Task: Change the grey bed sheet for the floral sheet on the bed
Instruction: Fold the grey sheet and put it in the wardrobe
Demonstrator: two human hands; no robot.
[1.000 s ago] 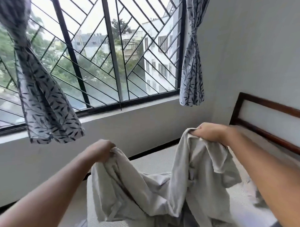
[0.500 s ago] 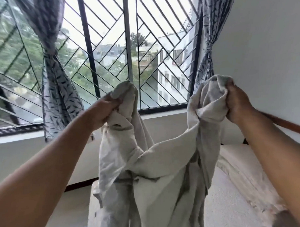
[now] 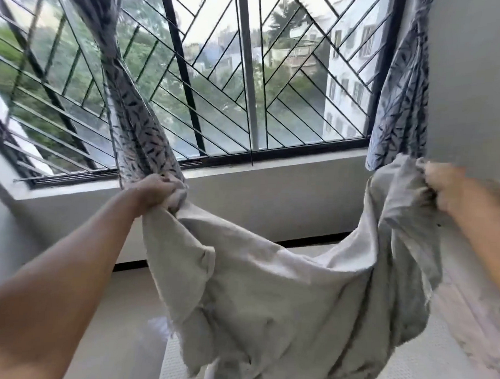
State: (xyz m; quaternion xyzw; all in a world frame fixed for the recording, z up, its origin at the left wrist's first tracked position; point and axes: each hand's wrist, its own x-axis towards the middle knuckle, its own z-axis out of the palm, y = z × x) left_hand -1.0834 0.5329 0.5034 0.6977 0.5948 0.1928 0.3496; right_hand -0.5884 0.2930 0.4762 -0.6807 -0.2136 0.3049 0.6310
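Step in hand: removal of the grey sheet (image 3: 282, 289). The left hand (image 3: 158, 191) is clenched round a bunched corner of the fabric. Its fingers wrap the cloth, with the window sill (image 3: 272, 169) just beyond them and the patterned left curtain (image 3: 137, 123) hanging directly above and behind them. The right hand (image 3: 444, 187) is motion-blurred, yet its fingers read as curled round a second gathered edge, just below the hem of the right curtain (image 3: 399, 95). The two hands are well apart. The sheet sags between the fingers in a slack loop, and its lower folds hang beneath both grips toward the bare mattress (image 3: 435, 374), which shows white and textured below the right fingers. Judgement: the sheet appears to be off the mattress and held in the air, so the stripping stage is close to complete. The floral sheet is not in view. The next move probably calls for bringing the two grips together to fold or bundle the cloth, keeping the trailing folds from catching on the bed. The cloth can then be set aside before the replacement is fetched.
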